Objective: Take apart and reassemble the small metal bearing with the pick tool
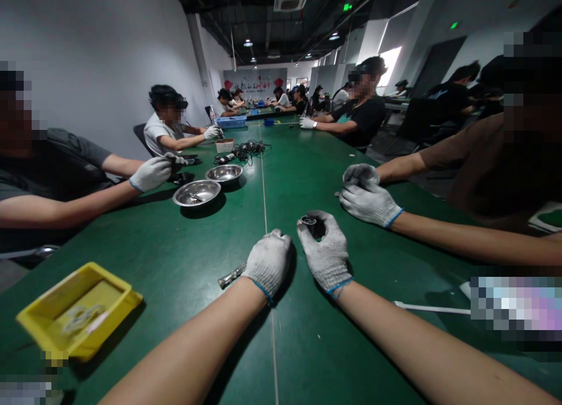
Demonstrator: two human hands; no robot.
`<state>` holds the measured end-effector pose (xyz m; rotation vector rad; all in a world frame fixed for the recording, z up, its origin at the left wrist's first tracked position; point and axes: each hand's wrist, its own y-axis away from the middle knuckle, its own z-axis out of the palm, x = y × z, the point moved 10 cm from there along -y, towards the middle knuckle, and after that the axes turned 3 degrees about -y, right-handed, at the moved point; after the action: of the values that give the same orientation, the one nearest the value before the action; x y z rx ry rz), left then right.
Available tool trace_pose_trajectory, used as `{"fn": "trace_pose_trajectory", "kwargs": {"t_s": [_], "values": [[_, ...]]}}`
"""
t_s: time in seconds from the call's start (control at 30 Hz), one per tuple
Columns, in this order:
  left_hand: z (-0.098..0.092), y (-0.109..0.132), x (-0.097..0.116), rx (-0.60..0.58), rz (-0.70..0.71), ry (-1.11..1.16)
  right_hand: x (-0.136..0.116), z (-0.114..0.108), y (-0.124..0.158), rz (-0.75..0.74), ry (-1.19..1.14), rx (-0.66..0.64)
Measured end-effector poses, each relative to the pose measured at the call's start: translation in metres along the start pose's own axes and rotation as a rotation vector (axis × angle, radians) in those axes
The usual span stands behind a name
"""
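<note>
My left hand (269, 262), in a white knit glove with a blue cuff, is closed low over the green table (302, 346), just left of the seam line. A metal rod-like tool (231, 275) sticks out from beneath its wrist side; whether the fingers grip it is hidden. My right hand (324, 248), gloved the same way, is curled with thumb and fingers round a small dark round part (308, 220) with a light rim, held up at its fingertips. The two hands are apart.
A yellow tray (127, 291) with small pale parts is at the left. Two steel bowls (196, 194) (224, 174) stand beyond, near black cables (250, 151). A neighbour's gloved hands (369, 200) work at the right, another's (151, 174) at the left. A white stick (432, 307) lies right.
</note>
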<state>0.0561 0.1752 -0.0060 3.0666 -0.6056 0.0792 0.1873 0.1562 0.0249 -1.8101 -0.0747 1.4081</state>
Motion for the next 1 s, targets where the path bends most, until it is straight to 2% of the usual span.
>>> {"fn": "trace_pose_trajectory", "kwargs": {"t_s": [0.27, 0.63, 0.83, 1.0], "values": [[0.001, -0.003, -0.005, -0.008, -0.015, -0.008, -0.003, 0.003, 0.002, -0.001, 0.027, -0.033], [0.005, -0.006, -0.002, 0.025, 0.039, 0.032, -0.010, 0.004, 0.002, -0.026, 0.050, -0.065], [-0.001, -0.001, -0.006, 0.070, 0.030, 0.141, -0.011, 0.004, 0.003, -0.036, 0.050, -0.069], [-0.009, 0.003, -0.011, 0.136, 0.007, 0.328, -0.010, 0.004, 0.003, -0.034, 0.047, -0.073]]}}
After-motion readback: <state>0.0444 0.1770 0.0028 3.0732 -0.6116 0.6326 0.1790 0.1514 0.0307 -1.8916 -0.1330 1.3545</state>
